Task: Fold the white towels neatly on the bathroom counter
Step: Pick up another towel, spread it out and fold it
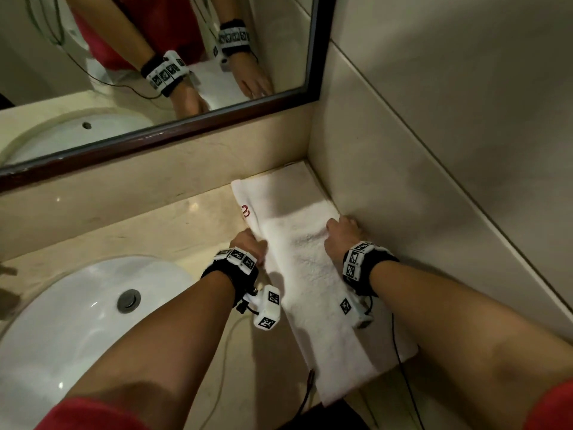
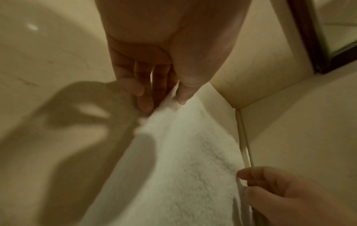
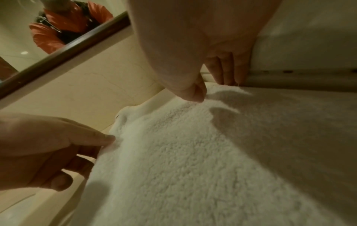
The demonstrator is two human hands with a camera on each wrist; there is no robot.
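Note:
A white towel (image 1: 307, 274) lies as a long strip on the beige counter (image 1: 155, 231), running from the corner by the wall to the front edge, with a small red mark near its far end. My left hand (image 1: 248, 243) pinches the towel's left edge (image 2: 170, 100) between thumb and fingers. My right hand (image 1: 341, 234) pinches the right edge by the wall, thumb on top of the towel (image 3: 193, 137) and fingers at the edge. In the right wrist view the left hand (image 3: 81, 146) shows at the lower left, gripping the edge.
A white round sink (image 1: 77, 321) sits left of the towel. A dark-framed mirror (image 1: 186, 128) runs along the back wall. The tiled side wall (image 1: 434, 181) stands close against the towel's right edge. Thin cables (image 1: 310, 386) trail over the counter's front.

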